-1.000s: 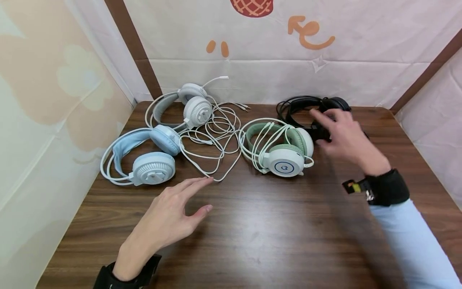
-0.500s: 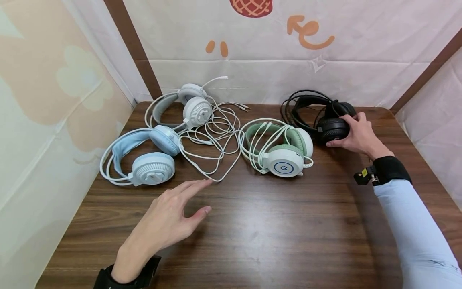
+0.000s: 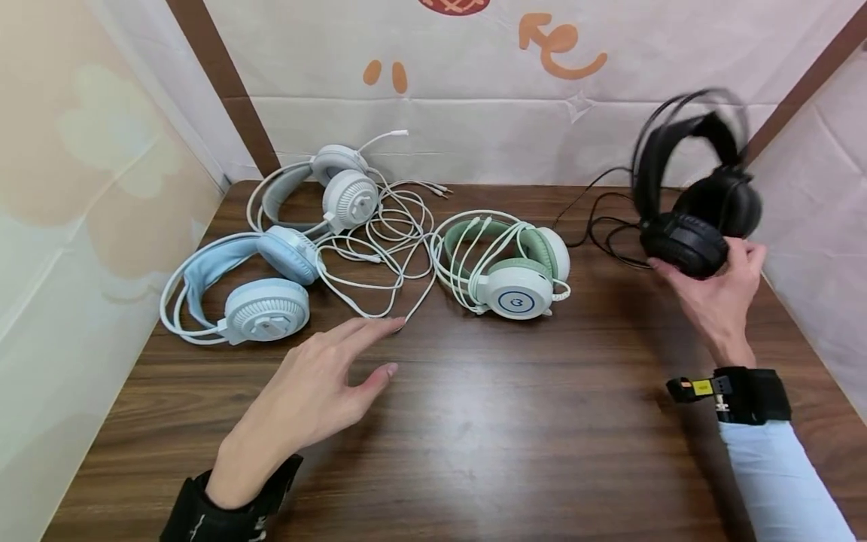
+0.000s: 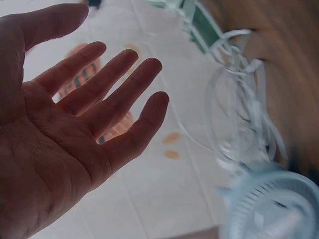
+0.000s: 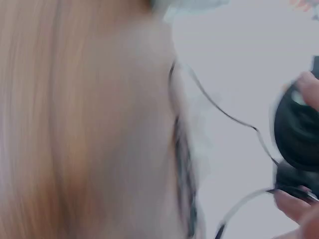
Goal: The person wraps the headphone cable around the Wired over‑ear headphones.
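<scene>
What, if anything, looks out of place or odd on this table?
The white cables beside the light-blue headphones look untidy: they sprawl in loose, overlapping loops, whereas the green-and-white headphones have theirs wound around them. Nothing looks spilled or visibly damaged.

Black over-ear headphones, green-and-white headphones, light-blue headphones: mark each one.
Black over-ear headphones (image 3: 685,245), head view: on the nearer ear cup.
Green-and-white headphones (image 3: 518,292), head view: on the nearer ear cup.
Light-blue headphones (image 3: 267,309), head view: on the nearer ear cup.
</scene>
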`<state>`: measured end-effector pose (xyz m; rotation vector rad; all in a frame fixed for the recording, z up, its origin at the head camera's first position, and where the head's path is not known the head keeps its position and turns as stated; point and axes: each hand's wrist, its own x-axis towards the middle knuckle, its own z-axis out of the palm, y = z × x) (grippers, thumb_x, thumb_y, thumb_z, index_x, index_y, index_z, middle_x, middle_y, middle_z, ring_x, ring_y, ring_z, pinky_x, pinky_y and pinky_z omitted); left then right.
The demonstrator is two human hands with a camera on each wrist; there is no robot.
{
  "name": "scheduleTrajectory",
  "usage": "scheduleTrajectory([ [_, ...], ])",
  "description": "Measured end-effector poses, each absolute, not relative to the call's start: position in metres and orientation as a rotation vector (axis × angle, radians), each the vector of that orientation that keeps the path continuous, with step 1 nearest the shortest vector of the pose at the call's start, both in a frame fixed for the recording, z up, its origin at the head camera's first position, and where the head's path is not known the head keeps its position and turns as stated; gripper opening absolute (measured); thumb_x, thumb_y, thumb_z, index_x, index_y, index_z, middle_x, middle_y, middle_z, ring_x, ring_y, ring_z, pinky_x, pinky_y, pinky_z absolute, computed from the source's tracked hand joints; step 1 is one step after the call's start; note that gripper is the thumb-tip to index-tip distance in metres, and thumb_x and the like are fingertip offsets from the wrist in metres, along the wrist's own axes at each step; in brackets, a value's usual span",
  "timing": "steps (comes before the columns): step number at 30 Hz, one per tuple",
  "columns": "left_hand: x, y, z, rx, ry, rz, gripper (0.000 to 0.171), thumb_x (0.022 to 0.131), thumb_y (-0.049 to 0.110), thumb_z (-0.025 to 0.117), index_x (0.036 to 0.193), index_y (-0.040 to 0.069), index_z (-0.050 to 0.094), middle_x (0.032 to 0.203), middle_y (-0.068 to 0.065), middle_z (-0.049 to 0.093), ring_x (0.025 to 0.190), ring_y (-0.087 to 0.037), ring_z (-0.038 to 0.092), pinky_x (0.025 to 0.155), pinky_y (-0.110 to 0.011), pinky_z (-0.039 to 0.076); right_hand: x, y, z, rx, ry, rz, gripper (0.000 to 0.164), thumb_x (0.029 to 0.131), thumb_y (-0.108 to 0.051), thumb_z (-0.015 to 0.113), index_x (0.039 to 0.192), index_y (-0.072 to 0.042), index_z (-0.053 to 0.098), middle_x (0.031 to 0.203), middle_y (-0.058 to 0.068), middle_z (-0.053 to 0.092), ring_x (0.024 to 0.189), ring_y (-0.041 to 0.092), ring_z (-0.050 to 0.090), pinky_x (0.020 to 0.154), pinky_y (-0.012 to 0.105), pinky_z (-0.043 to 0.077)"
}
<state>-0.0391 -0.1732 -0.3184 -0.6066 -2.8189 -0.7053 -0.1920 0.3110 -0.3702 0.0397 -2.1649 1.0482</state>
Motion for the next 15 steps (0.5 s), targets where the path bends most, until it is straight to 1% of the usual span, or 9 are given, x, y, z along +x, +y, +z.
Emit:
scheduleTrajectory([
  [1,-0.041,-0.170,-0.315,-0.625,-2.804,-0.700,0.049,0.093,0.029,0.071,0.141,0.028,0.060,0.132,0.005,0.068,0.104,-0.022,0.073,0.082,-0.045,0.057,-0.188,0.302,-0.364,0.041,-2.047,1.097,0.066,0.065,-0.014,0.095,0.121,0.001,0.065,0.118,-0.016,0.037,0.114,0.003,0.037,0.097,0.025,0.028],
  [3,-0.046,-0.163,-0.307,-0.668,-2.765,-0.703,0.050,0.093,0.029,0.071,0.141,0.028,0.059,0.132,0.007,0.067,0.100,-0.021,0.073,0.081,-0.043,0.057,-0.183,0.284,-0.350,0.066,-1.821,1.141,0.064,0.064,-0.015,0.095,0.119,0.004,0.066,0.119,-0.007,0.041,0.118,0.009,0.042,0.100,0.024,0.032],
  [4,-0.048,-0.159,-0.303,-0.694,-2.741,-0.711,0.049,0.093,0.028,0.071,0.141,0.028,0.059,0.133,0.007,0.067,0.099,-0.020,0.073,0.080,-0.042,0.057,-0.180,0.275,-0.342,0.063,-1.732,1.131,0.063,0.064,-0.017,0.096,0.116,0.004,0.067,0.117,-0.002,0.045,0.118,0.013,0.042,0.102,0.025,0.032],
  [5,-0.050,-0.155,-0.299,-0.719,-2.719,-0.723,0.049,0.093,0.028,0.071,0.141,0.027,0.059,0.133,0.007,0.067,0.100,-0.019,0.073,0.080,-0.041,0.057,-0.177,0.268,-0.335,0.052,-1.652,1.115,0.062,0.063,-0.020,0.096,0.112,0.005,0.067,0.116,0.001,0.046,0.119,0.016,0.042,0.103,0.025,0.034],
  [7,-0.055,-0.147,-0.292,-0.761,-2.667,-0.746,0.049,0.093,0.028,0.071,0.141,0.026,0.060,0.132,0.006,0.068,0.102,-0.017,0.072,0.080,-0.040,0.057,-0.172,0.255,-0.324,0.051,-1.530,1.096,0.061,0.062,-0.023,0.097,0.105,0.006,0.066,0.114,0.006,0.045,0.118,0.021,0.043,0.098,0.026,0.039],
  [10,-0.063,-0.135,-0.279,-0.815,-2.581,-0.806,0.051,0.092,0.028,0.073,0.141,0.020,0.060,0.134,0.002,0.067,0.116,-0.017,0.069,0.091,-0.040,0.058,-0.168,0.243,-0.319,0.074,-1.467,0.984,0.062,0.059,-0.032,0.098,0.094,0.005,0.063,0.111,0.005,0.047,0.111,0.020,0.044,0.097,0.027,0.036],
  [11,-0.067,-0.130,-0.275,-0.825,-2.551,-0.841,0.054,0.091,0.029,0.073,0.142,0.018,0.058,0.135,0.000,0.067,0.120,-0.017,0.067,0.095,-0.040,0.057,-0.166,0.239,-0.320,0.106,-1.454,0.971,0.062,0.059,-0.032,0.097,0.093,0.005,0.061,0.111,0.004,0.044,0.109,0.020,0.045,0.094,0.028,0.038],
  [13,-0.074,-0.118,-0.264,-0.836,-2.481,-0.982,0.063,0.088,0.030,0.077,0.145,0.013,0.055,0.139,-0.002,0.064,0.126,-0.016,0.063,0.101,-0.037,0.054,-0.165,0.229,-0.325,0.193,-1.442,0.931,0.061,0.061,-0.035,0.096,0.093,0.003,0.060,0.111,0.004,0.045,0.101,0.025,0.048,0.091,0.028,0.038],
  [15,-0.084,-0.104,-0.251,-0.816,-2.413,-1.179,0.075,0.085,0.031,0.081,0.149,0.011,0.048,0.144,-0.001,0.060,0.132,-0.012,0.058,0.106,-0.034,0.052,-0.162,0.216,-0.330,0.280,-1.440,0.887,0.049,0.067,-0.036,0.092,0.092,-0.005,0.063,0.109,0.006,0.048,0.099,0.030,0.048,0.093,0.032,0.037],
])
